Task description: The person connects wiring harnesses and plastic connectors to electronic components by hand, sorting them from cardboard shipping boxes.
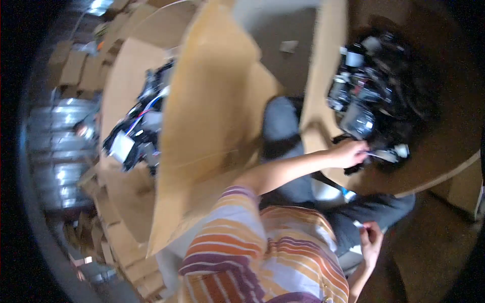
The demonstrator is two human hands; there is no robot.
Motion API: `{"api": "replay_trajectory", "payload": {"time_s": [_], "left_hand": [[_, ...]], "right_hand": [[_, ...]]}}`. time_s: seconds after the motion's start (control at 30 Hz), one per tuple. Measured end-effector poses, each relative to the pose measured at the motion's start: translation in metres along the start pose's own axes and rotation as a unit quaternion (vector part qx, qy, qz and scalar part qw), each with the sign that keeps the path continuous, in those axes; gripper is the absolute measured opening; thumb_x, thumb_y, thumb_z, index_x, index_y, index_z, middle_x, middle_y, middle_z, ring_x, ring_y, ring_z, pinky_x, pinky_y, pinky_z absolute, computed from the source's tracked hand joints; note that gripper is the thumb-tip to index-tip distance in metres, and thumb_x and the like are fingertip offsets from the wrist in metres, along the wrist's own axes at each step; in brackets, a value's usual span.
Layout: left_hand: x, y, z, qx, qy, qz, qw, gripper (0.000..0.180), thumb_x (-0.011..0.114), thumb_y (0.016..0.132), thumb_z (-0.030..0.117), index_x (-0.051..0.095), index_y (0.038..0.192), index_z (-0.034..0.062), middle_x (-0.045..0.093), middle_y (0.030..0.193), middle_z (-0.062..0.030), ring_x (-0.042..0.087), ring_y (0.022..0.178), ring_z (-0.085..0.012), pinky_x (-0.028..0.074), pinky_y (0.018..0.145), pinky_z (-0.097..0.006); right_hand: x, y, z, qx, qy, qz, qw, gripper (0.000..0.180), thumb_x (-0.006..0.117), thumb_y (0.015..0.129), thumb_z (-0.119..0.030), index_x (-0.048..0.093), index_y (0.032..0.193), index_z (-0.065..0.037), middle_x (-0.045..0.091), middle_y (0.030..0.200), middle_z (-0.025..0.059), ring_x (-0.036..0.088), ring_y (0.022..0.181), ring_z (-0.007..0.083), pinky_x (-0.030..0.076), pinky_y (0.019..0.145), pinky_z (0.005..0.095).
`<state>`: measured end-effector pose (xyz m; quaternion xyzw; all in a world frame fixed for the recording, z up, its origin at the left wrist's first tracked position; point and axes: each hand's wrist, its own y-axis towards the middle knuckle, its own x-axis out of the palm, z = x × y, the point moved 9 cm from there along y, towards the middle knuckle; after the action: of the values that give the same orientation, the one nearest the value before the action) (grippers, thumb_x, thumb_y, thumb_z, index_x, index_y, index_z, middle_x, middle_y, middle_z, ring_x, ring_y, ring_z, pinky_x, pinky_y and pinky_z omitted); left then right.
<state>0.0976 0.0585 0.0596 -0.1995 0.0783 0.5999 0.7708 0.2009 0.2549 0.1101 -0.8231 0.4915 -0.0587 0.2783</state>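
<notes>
My left hand [349, 154] reaches across to the right, over the near edge of a heap of black items. Its fingers are closed in a pinch, and blur hides what they grip. A thin pale strand [376, 154] lies right at the fingertips, close to a small white piece [401, 150]. Black and clear-wrapped parts [359, 120] are piled just beyond that hand. Lower down, by my right thigh, my right hand [372, 240] has its fingers curled together around a small white piece [358, 224].
The heap rests in a large cardboard box [454, 169] with a curved rim. A tall cardboard panel [212, 116] stands to my left. Behind it, another cardboard container [134, 65] holds black parts and coloured wires [144, 113]. Stacked cartons [76, 68] line the far left.
</notes>
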Motion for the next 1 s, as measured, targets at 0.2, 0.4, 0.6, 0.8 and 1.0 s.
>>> {"api": "replay_trajectory", "payload": {"time_s": [0.2,0.4,0.6,0.8,1.0], "left_hand": [[0.011,-0.019,0.040,0.012,-0.085,-0.017,0.996,0.024,0.047,0.082,0.015,0.045,0.104,0.0043,0.049,0.073,-0.0011,0.045,0.065,-0.0091,0.039,0.058,-0.023],[0.018,-0.034,0.054,0.056,-0.149,-0.047,0.986,0.027,0.033,0.088,0.016,0.042,0.106,-0.0009,0.047,0.070,-0.0007,0.043,0.062,-0.0077,0.038,0.059,-0.021],[0.043,-0.059,0.062,-0.031,-0.286,-0.177,0.941,0.019,0.043,0.084,0.008,0.050,0.096,-0.0041,0.052,0.070,-0.0027,0.049,0.067,-0.0081,0.040,0.062,-0.020],[0.044,-0.066,0.074,0.003,-0.304,-0.248,0.920,0.013,0.050,0.080,0.007,0.058,0.081,-0.0028,0.058,0.061,-0.0054,0.054,0.056,-0.0091,0.042,0.053,-0.020],[0.052,-0.072,0.084,0.051,-0.329,-0.308,0.891,0.010,0.053,0.077,0.005,0.058,0.076,-0.0031,0.058,0.062,-0.0058,0.056,0.058,-0.0109,0.042,0.053,-0.022]], "right_hand": [[0.014,0.007,-0.031,-0.045,-0.051,-0.039,0.997,0.008,0.055,0.070,-0.004,0.053,0.076,0.000,0.053,0.067,0.0058,0.049,0.056,0.0102,0.039,0.050,0.0219],[0.009,0.016,-0.053,-0.071,-0.028,-0.057,0.995,0.007,0.054,0.070,-0.004,0.052,0.075,-0.001,0.052,0.068,0.0030,0.046,0.060,0.0100,0.037,0.055,0.0221],[-0.006,0.012,-0.061,-0.109,0.055,-0.047,0.991,0.010,0.054,0.070,-0.005,0.053,0.078,0.001,0.053,0.074,0.0067,0.052,0.066,0.0154,0.040,0.057,0.0237],[-0.018,0.012,-0.064,-0.113,0.088,-0.026,0.989,0.009,0.055,0.070,-0.005,0.054,0.078,0.000,0.053,0.074,0.0066,0.051,0.067,0.0149,0.039,0.059,0.0247],[-0.013,0.012,-0.078,-0.153,0.059,-0.042,0.986,0.007,0.054,0.069,-0.004,0.054,0.076,0.000,0.053,0.071,0.0066,0.050,0.065,0.0166,0.039,0.057,0.0254]]}}
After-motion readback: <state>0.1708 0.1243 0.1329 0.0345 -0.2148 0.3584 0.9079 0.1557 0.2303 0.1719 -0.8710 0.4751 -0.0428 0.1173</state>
